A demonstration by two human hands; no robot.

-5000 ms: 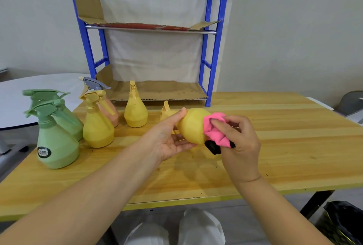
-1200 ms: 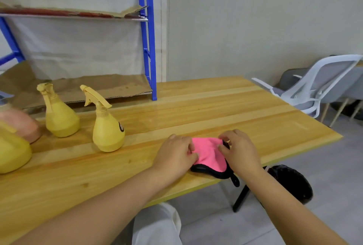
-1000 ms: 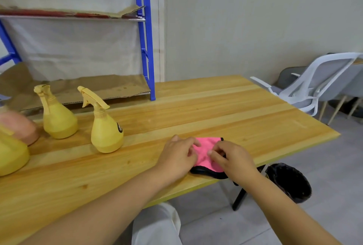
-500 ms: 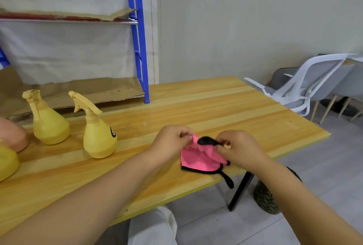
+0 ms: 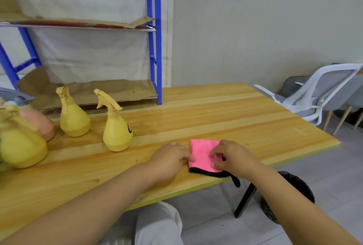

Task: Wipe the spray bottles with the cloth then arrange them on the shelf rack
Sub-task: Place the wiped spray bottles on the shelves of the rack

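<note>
Head view: yellow spray bottles (image 5: 117, 131) standing at 9 o'clock, shelf rack (image 5: 155, 36) at 11. Left hand (image 5: 170, 158), right hand (image 5: 231, 156) pressing pink cloth (image 5: 202, 156) flat near table (image 5: 216, 111) edge, centre; neither gripping. Risk: cloth's dangling loop drags it off the edge.

Pink cloth (image 5: 203, 154) edged black, yellow spray bottles (image 5: 117, 127), blue rack (image 5: 155, 48)

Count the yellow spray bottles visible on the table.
3. One nearest the cloth, one behind it to the left, and a larger blurred one at the left edge. More may sit out of frame to the left.
</note>
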